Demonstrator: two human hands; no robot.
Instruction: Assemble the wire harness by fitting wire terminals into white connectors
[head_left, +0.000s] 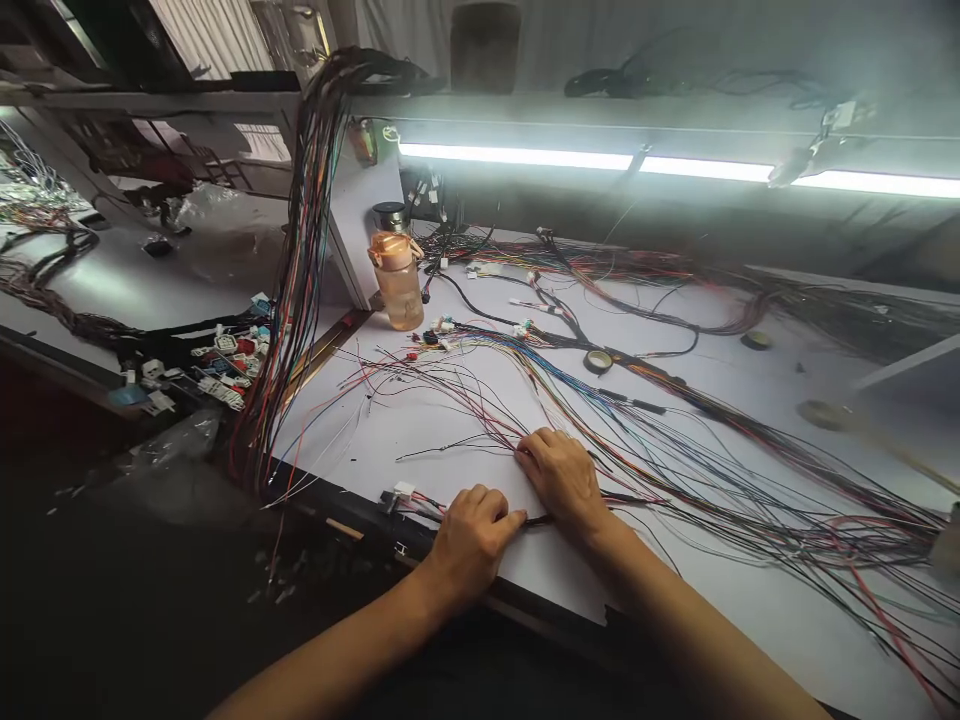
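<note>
Near the front edge of the table, my left hand (474, 532) is closed over a thin dark wire bundle (538, 521). To the left of it stick out red and black leads (426, 503) that end in a white connector (403, 491). A little farther in, my right hand (564, 472) has its fingers bent and pinched on thin wires (499, 432) that fan out to the left. The fingertips hide exactly which strands are held. A long harness of blue, orange and black wires (570, 375) runs past my right hand.
A peach-tinted bottle (399, 285) stands at the back left. Rolls of tape (598, 361) lie among the harnesses. A thick wire bundle (304, 230) hangs from the shelf over the table's left end, beside piled connectors (236, 360). Lit tubes (525, 156) run under the shelf.
</note>
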